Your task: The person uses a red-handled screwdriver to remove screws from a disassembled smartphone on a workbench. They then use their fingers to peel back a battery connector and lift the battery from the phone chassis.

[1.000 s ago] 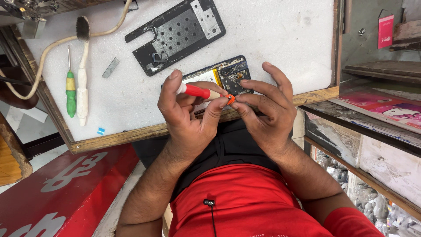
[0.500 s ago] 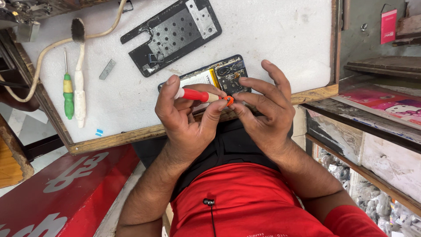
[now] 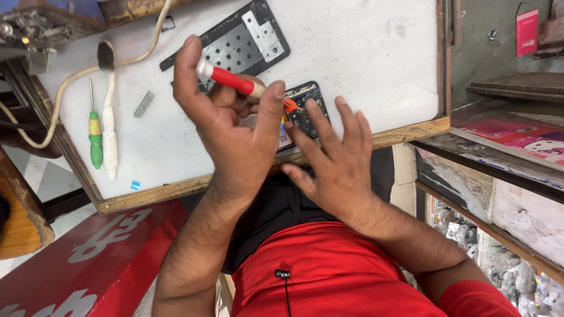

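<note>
My left hand [image 3: 235, 135] is raised above the white board [image 3: 376, 53], gripping a red-and-white screwdriver [image 3: 229, 77] whose orange tip points right, towards the opened phone [image 3: 306, 105]. That phone lies near the board's front wooden edge with its dark insides showing, partly hidden by both hands. Just right of the tip, my right hand [image 3: 335, 161] hovers with fingers spread, holding nothing; its fingertips reach over the phone.
A black perforated phone plate [image 3: 241, 38] lies further back on the board. At the left are a green screwdriver [image 3: 95, 138], a white brush [image 3: 108, 120], a small grey metal piece [image 3: 143, 103] and a pale cable [image 3: 141, 53]. Cluttered shelves [image 3: 511, 135] stand at the right.
My left hand has lifted up and back with the screwdriver. My right hand let go of the screwdriver's tip end and spread its fingers. The phone shows more now.
</note>
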